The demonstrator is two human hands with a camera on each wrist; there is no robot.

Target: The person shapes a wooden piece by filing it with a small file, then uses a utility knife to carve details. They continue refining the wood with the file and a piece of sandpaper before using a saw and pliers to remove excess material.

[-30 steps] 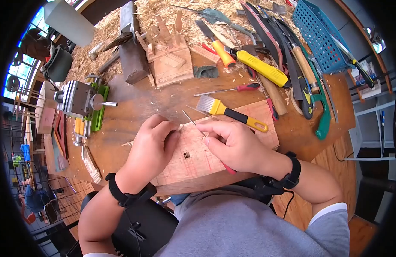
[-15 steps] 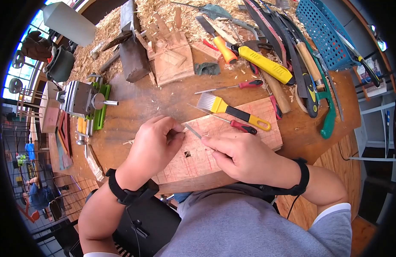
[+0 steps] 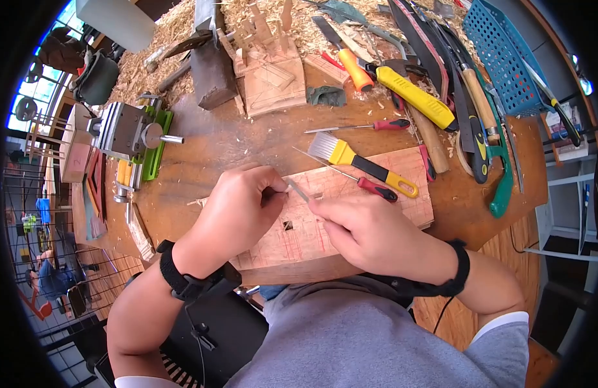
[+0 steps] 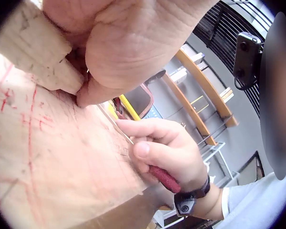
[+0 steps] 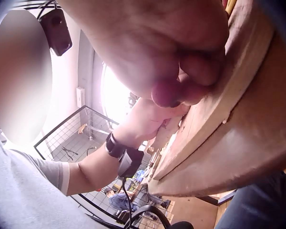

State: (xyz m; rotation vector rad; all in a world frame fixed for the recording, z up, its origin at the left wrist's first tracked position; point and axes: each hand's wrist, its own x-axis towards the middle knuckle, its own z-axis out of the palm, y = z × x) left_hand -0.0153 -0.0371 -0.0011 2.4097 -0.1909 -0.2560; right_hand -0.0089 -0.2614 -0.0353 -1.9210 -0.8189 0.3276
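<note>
My left hand pinches a small pale wooden piece, which shows best in the left wrist view. Between the fingers of my right hand is a thin metal file-like tool; its blade reaches to the left fingertips, and its red handle sticks out below the palm. Whether blade and wood touch is hidden by my fingers. Both hands are over a flat board with red pencil lines and a small square hole.
Beyond the board lie a yellow-black brush and red-handled tools. Saws, a yellow cutter and a blue basket are at the back right. A metal vise stands left, with wood shavings behind.
My right hand has shifted slightly right and down, uncovering a red-handled tool by the brush. The held blade now slants toward the left fingertips. The head view has shifted a little.
</note>
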